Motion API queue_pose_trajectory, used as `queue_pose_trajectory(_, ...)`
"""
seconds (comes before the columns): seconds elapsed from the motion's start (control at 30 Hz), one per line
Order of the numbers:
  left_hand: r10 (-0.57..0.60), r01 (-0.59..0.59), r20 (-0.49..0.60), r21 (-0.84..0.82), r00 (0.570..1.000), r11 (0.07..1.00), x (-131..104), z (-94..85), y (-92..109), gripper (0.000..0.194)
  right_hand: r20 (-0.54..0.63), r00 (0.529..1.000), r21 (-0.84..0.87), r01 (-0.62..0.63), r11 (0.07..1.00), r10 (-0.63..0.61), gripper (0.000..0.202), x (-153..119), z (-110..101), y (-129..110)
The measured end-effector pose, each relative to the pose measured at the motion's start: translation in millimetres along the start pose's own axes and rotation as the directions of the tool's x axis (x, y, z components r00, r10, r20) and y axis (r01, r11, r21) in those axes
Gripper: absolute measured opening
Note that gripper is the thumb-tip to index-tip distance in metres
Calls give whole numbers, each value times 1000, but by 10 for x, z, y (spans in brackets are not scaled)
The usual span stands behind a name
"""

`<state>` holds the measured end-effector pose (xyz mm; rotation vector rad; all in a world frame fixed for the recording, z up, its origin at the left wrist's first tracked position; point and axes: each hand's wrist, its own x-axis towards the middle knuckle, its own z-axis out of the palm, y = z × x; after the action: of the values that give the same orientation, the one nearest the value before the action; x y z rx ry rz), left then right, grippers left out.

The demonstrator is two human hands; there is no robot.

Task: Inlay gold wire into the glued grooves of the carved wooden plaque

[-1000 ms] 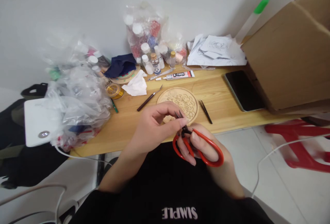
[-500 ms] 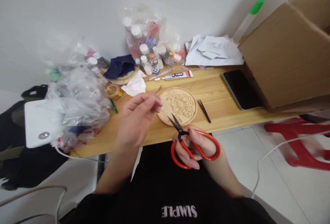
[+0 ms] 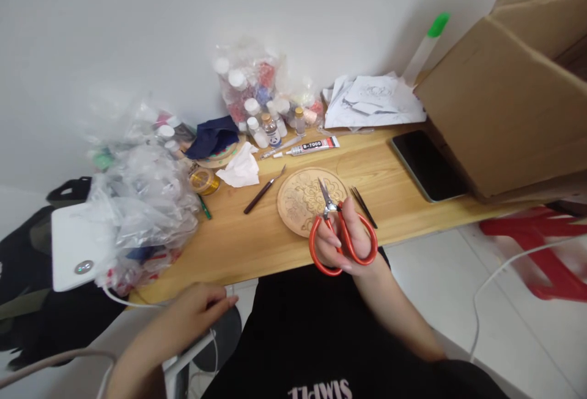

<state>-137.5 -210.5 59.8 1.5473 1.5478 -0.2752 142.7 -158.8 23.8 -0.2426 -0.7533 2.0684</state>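
Red-handled scissors (image 3: 370,241) are in my right hand (image 3: 351,237), their blades together and pointing away from me over a round wooden board (image 3: 293,203) with a carved flower pattern. My left hand (image 3: 202,308) hangs by the table's front edge, low on the left, its thumb apart from the curled fingers and nothing visible in it. Black tweezers (image 3: 364,208) lie just right of the board. To its left rests a dark-handled tool (image 3: 265,191) with a thin metal tip.
Behind the board are a glue tube (image 3: 314,146), small bottles (image 3: 271,131) and papers (image 3: 373,102). Plastic bags (image 3: 151,197) crowd the left. A phone (image 3: 428,165) and a cardboard box (image 3: 509,105) stand at the right, with a gold spool (image 3: 205,181) beside the bags.
My left hand has dropped from beside the board to the table's front edge, uncovering the dark-handled tool. The scissors have closed and moved slightly up over the board.
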Motion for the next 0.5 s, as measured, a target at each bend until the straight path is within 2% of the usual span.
queue_pose_trajectory(0.07, -76, 74, 27, 62, 997, 995, -45, 102, -59, 38, -86, 996, -33, 12, 999, -15, 64, 16, 0, 7)
queue_pose_trajectory(0.13, -144, 141, 19, 110, 989, 984, -45, 193, -118, 17, -109, 994, -50, -6, 999, 0, 65, 31, -13, 1)
queue_pose_trajectory(0.2, -226, 219, 25, 170, 974, 961, -12, 259, -168, 24, -111, 994, -60, -27, 998, 21, 66, 42, -35, -19)
queue_pose_trajectory(0.27, -261, 247, 43, 205, 964, 947, 38, 292, -198, 31, -134, 991, -83, -29, 996, 18, 65, 40, -58, -45)
queue_pose_trajectory(0.37, -216, 203, 41, 209, 976, 957, 100, 285, -196, 31, -242, 970, -158, 3, 987, -41, 63, 13, -84, -77)
queue_pose_trajectory(0.43, -153, 142, 48, 180, 987, 973, 111, 252, -167, 30, -346, 932, -229, 31, 973, -111, 63, -5, -93, -94)
queue_pose_trajectory(0.5, -87, 80, 97, 75, 991, 994, 99, 204, -116, 30, -428, 887, -296, 43, 954, -172, 63, -9, -100, -116)
